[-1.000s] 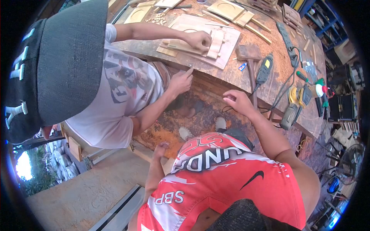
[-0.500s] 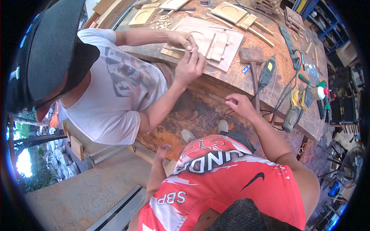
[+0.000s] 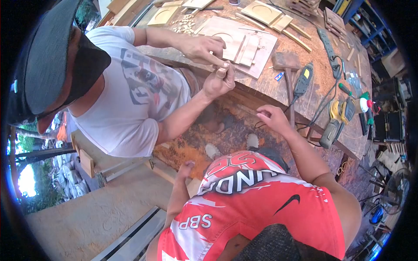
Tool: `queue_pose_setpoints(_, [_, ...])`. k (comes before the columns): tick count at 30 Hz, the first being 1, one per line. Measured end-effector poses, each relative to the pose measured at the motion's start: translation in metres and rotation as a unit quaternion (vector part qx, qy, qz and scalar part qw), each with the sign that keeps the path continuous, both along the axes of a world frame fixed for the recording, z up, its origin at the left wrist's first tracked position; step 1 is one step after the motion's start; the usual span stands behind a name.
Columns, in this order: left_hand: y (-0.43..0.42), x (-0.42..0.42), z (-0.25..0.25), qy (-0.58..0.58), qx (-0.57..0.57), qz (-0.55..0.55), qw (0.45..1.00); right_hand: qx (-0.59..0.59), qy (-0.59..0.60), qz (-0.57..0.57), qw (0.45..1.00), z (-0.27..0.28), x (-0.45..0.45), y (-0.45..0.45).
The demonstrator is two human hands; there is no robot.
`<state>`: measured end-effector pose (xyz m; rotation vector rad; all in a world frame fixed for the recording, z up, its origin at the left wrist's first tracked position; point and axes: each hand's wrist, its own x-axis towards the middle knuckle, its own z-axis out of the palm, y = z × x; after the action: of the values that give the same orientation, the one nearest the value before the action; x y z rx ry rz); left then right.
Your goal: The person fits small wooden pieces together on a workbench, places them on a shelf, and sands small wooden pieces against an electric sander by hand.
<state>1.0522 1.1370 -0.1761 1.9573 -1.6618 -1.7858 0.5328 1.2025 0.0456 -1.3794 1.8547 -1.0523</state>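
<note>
One snag is risked: the cord (image 3: 292, 102) near the loosely open right hand (image 3: 271, 116) could be caught, dragging down the power tool (image 3: 303, 80) (the left hand's (image 3: 186, 169) closure cannot be told).

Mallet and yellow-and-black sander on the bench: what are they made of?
The mallet looks like bare brown wood: dull, blocky head, matching brown handle. The sander has what seems a smooth plastic shell, judging by its moulded, coloured body; any metal inside can't be seen.

Wooden workbench (image 3: 352, 138), sawdust (image 3: 314, 54), 1 mallet (image 3: 285, 61), 1 sander (image 3: 334, 121)
</note>
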Motion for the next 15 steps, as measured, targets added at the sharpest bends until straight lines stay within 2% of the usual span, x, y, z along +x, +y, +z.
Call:
queue_pose_setpoints(3, [-0.006,0.002,-0.001,-0.014,0.045,-0.035,0.998,-0.004,0.001,-0.003,1.0,-0.001,0.0,0.001])
queue_pose_setpoints(12, [-0.001,-0.019,0.034,-0.037,0.038,-0.012,0.999,-0.015,0.01,-0.003,1.0,-0.005,-0.001,0.004])
queue_pose_setpoints(15, [0.0,-0.01,0.016,-0.021,0.037,-0.013,0.999,-0.016,0.003,-0.003,1.0,-0.005,0.001,0.006])
